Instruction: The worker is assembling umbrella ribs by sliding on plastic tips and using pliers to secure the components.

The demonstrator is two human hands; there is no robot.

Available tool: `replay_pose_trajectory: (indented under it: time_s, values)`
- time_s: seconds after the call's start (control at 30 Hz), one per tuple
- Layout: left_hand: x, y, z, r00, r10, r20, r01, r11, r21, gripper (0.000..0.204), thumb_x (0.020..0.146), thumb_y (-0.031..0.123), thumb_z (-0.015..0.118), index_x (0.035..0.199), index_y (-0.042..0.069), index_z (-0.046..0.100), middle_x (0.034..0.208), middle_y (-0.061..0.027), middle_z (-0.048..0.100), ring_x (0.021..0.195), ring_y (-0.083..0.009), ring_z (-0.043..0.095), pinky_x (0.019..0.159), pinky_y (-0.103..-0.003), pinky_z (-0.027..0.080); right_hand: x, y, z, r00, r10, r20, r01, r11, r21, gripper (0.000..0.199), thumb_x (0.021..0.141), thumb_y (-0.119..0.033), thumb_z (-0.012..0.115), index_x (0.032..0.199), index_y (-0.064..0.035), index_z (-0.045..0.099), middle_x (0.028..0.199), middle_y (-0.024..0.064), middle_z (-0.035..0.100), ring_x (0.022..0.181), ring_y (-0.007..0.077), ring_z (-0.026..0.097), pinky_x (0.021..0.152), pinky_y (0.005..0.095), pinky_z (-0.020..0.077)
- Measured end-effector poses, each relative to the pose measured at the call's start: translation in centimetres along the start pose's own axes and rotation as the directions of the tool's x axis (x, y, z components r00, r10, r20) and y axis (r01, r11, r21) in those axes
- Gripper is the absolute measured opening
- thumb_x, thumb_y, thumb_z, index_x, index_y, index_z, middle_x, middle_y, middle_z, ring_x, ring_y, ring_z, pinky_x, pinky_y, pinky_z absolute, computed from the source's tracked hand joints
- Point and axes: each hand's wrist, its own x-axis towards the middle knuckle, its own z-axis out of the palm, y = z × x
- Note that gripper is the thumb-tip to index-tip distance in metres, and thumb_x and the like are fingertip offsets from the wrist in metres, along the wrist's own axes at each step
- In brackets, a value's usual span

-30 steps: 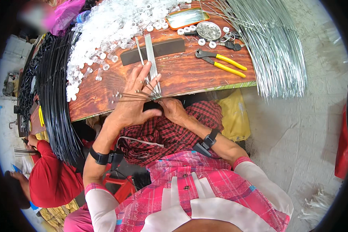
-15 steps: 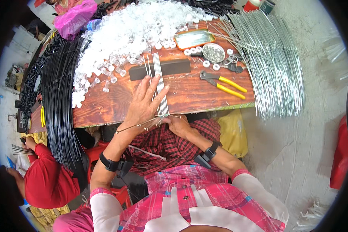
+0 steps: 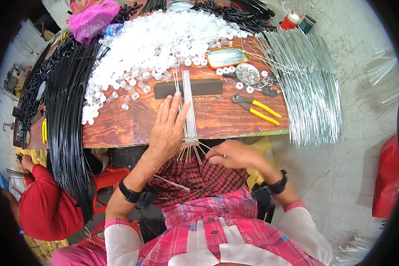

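A row of thin silver wires lies side by side across the table's front edge, over a dark rectangular block. Their near ends fan out below the edge, some tipped with small beads. My left hand rests on the left side of the row, fingers stretched out flat toward the block; one wire slants out under its wrist. To the right of the fanned ends, my right hand has its fingers closed by a wire that slants out rightward, its fingertips pinching it. Slight blur covers that hand.
Yellow-handled cutters lie right of the block, near a round dish of small bits and an orange-rimmed tray. Clear and white plastic pieces are heaped behind. Black strands and silver wires hang over the edge. A person in red sits left.
My right hand has moved from under the wire ends out to the right, and a wire now slants toward it. The near ends fan more widely. My left hand stays on the row; the view has shifted slightly.
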Motion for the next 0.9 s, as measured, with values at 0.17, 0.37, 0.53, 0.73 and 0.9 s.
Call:
replay_pose_trajectory:
  time_s: [0.17,0.37,0.53,0.73,0.9]
  values:
    - [-0.6,-0.3,0.2,0.998,-0.018,-0.061,0.023,0.996,0.088,0.115,0.060,0.047,0.084,0.149,0.000,0.029,0.154,-0.0258,0.027,0.140,-0.0446,0.030,0.116,-0.052,0.026,2.6,-3.9,-9.3,0.975,0.086,-0.206,-0.056,0.987,0.150,0.020,0.095,-0.019,0.051,0.094,-0.0030,0.064,0.083,0.0158,0.068,0.079,0.0291,0.067,0.071,0.0380,0.0532]
    - [-0.4,0.0,0.6,0.993,-0.054,-0.100,0.062,0.995,0.084,0.059,0.090,0.003,0.049,0.147,-0.001,0.033,0.153,-0.0243,0.032,0.140,-0.0409,0.033,0.114,-0.052,0.029,12.7,-1.5,-11.5,0.695,-0.438,-0.570,0.081,0.835,-0.544,0.030,0.086,-0.005,0.052,0.112,-0.0105,0.065,0.103,0.0134,0.067,0.099,0.0340,0.062,0.085,0.0456,0.0484]
    - [-0.5,0.0,0.1,0.994,-0.059,-0.087,0.062,0.997,0.035,0.063,0.088,0.006,0.053,0.147,-0.003,0.032,0.152,-0.0255,0.032,0.141,-0.0430,0.032,0.114,-0.053,0.029,16.4,0.2,-11.7,0.804,-0.384,-0.454,0.066,0.816,-0.574,0.035,0.082,-0.001,0.052,0.113,-0.0105,0.068,0.106,0.0128,0.066,0.105,0.0322,0.060,0.091,0.0439,0.0473]
    - [-0.5,0.1,-0.3,0.995,-0.059,-0.075,0.059,0.998,-0.003,0.071,0.085,0.010,0.059,0.147,-0.005,0.029,0.151,-0.0275,0.032,0.140,-0.0456,0.032,0.114,-0.054,0.028,16.7,0.3,-12.0,0.841,-0.288,-0.458,0.096,0.913,-0.397,0.031,0.085,-0.001,0.050,0.110,-0.0080,0.068,0.099,0.0132,0.069,0.098,0.0298,0.065,0.088,0.0394,0.0508]
    - [-0.5,0.1,-0.2,0.996,-0.060,-0.067,0.061,0.998,0.018,0.069,0.085,0.007,0.057,0.147,-0.005,0.029,0.151,-0.0272,0.033,0.140,-0.0449,0.032,0.114,-0.053,0.028,16.2,-0.1,-12.4,0.865,-0.137,-0.482,0.008,0.966,-0.260,0.026,0.090,-0.003,0.051,0.108,-0.0056,0.069,0.099,0.0151,0.071,0.095,0.0295,0.067,0.086,0.0379,0.0520]
